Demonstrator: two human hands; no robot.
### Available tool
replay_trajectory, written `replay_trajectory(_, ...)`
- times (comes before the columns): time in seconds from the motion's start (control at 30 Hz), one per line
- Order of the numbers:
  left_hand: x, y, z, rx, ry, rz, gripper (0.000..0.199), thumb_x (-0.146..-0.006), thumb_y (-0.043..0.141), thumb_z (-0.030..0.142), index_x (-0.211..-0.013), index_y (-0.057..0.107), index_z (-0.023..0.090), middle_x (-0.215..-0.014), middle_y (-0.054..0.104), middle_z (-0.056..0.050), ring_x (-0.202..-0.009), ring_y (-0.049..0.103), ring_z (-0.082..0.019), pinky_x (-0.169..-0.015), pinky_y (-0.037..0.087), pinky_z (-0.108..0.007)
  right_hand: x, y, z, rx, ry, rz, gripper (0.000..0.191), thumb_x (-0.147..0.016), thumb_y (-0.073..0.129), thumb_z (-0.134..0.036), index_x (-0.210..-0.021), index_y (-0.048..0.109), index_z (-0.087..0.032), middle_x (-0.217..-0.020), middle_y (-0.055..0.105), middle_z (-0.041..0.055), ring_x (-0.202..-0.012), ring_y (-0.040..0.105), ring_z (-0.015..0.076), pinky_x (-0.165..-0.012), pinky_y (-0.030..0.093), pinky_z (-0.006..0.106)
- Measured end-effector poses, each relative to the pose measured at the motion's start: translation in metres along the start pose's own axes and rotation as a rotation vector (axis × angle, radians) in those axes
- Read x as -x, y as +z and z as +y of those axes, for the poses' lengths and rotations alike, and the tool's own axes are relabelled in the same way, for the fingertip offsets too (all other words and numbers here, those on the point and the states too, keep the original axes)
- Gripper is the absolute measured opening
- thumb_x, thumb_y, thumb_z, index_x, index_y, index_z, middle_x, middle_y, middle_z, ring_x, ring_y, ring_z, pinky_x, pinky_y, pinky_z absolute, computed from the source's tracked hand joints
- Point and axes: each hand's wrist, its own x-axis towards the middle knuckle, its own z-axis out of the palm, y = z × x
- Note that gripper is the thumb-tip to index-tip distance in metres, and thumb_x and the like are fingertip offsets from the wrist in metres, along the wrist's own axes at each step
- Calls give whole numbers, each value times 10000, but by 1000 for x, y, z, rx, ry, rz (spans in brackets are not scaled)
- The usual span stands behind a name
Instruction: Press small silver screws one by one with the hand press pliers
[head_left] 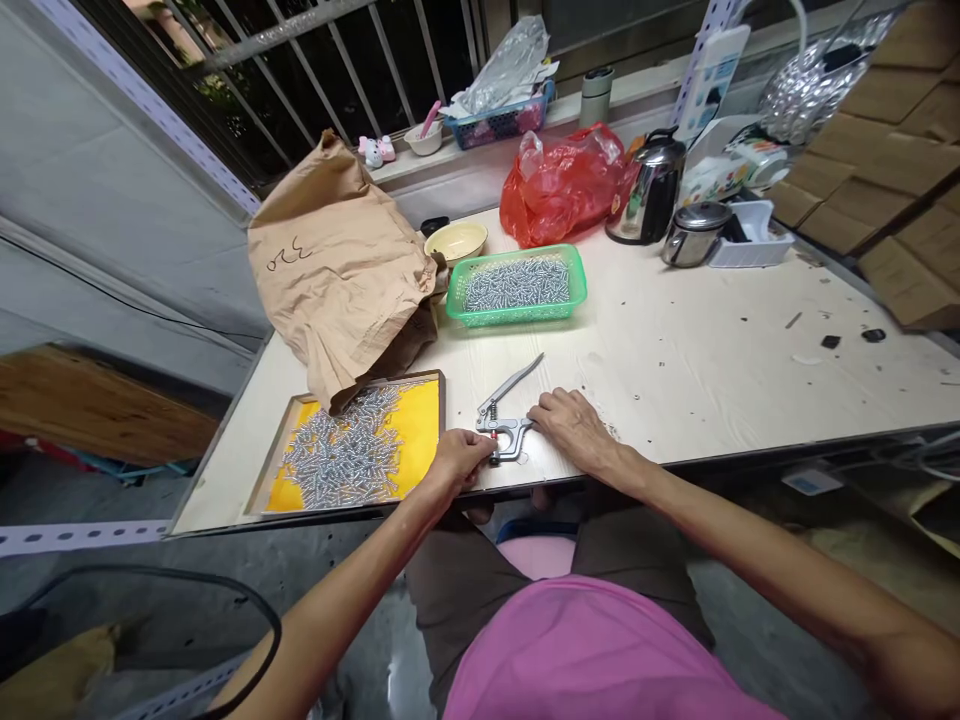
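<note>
A grey metal hand-press plier tool lies at the table's front edge, its long upper handle raised up and to the right. A spring and a small red part show at its jaw end. My left hand is closed in a pinch right at that jaw; whatever is between the fingertips is too small to make out. On the other side, my right hand rests on the table with its fingers curled at the end of the tool's lower frame. Left of my left hand, many small silvery spring-like metal pieces lie in a shallow yellow-bottomed tray.
A green plastic basket of similar metal pieces stands behind the tool. A large brown paper bag leans over the tray. Further back are a cream bowl, a red plastic bag, a kettle and a steel pot.
</note>
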Motion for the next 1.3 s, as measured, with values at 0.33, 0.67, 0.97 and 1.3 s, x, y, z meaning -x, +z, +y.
replay_trajectory(0.33,8,0,-3,-12,-75,-13,283,-710,661,335,-549,518,152,-348,399,65,-303,301,-44,-334,203,-186,-48,-16,33,-37,-155,-216,939,-621,703,-611,-1370,386,-141,-1431,359,189,-1352,196,377,-1054,193,553)
replay_trajectory(0.67,14,3,-2,-17,-72,6,282,-705,646,344,-545,516,150,-368,425,59,-310,333,-46,-339,241,-171,-56,-21,30,43,-233,-227,802,-621,694,-598,-1221,506,-100,-1162,545,158,-1078,470,316,-1001,200,597)
replay_trajectory(0.97,23,0,-5,-459,278,246,241,-806,575,376,-760,631,145,-666,592,-39,-616,564,-148,-581,449,-260,-42,-31,21,96,-259,-245,398,-773,653,-432,-993,613,-103,-1010,572,126,-960,497,257,-871,351,409)
replay_trajectory(1.3,-10,28,25,-975,831,98,508,-831,573,304,-1274,426,103,-1292,485,-151,-1169,439,-254,-984,371,-378,-38,-41,24,45,-179,-358,599,-709,721,-438,-1165,533,-97,-1124,539,145,-989,468,266,-726,408,324)
